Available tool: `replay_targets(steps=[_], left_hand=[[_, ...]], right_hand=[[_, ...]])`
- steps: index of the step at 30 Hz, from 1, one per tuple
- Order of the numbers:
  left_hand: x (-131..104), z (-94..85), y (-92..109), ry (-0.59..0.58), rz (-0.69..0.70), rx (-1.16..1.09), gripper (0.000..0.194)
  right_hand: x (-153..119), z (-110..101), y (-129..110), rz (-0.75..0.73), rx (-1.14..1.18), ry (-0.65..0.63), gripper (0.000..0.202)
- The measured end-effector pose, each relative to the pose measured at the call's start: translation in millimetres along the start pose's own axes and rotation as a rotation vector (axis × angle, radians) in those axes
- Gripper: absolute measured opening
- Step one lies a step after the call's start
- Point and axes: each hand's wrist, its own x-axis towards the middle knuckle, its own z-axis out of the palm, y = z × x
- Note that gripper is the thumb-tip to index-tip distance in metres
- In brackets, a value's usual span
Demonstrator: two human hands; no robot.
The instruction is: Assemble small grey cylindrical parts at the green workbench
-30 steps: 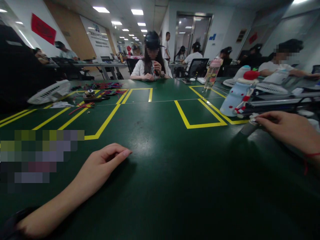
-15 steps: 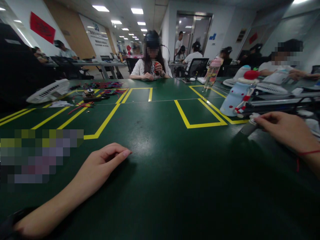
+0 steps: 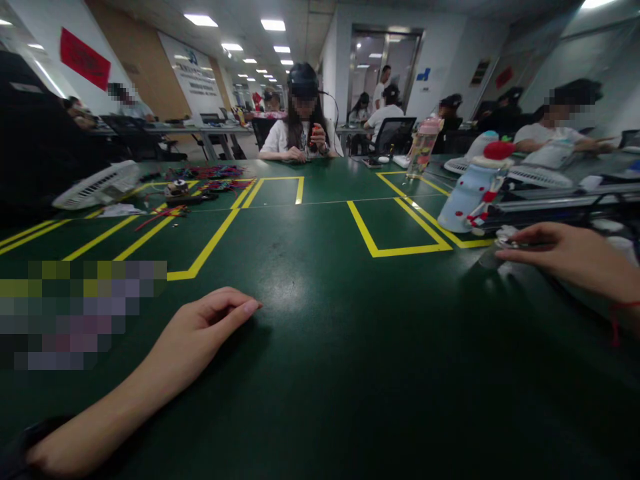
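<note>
small silvery thing (image 3: 504, 233) is right at the fingertips of the right hand (image 3: 575, 257), thumb and index slightly parted, can't tell if they're pinching it. left hand (image 3: 210, 323) is loosely curled over the green table (image 3: 340, 353), can't tell how closed

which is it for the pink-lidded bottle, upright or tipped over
Upright: the bottle has its pink lid at the top and its base on the green table.

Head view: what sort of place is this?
Probably an open-plan office doubling as a workshop: office chairs stand at desks, rows of ceiling lights overhead, and coloured wires lie on the green table.
</note>
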Motion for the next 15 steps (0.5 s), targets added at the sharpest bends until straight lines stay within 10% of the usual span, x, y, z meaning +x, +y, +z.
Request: replay_targets(steps=[9, 15], left_hand=[[0.7, 2.8, 0.8, 0.004, 0.006, 0.004, 0.039], [1.8, 4.9, 3.9, 0.033, 0.012, 0.021, 0.039]], right_hand=[[-40.6, 34.8, -41.5, -0.219, 0.128, 0.182, 0.047], [-132.9, 80.3, -139.5, -0.797, 0.639, -0.258, 0.031]])
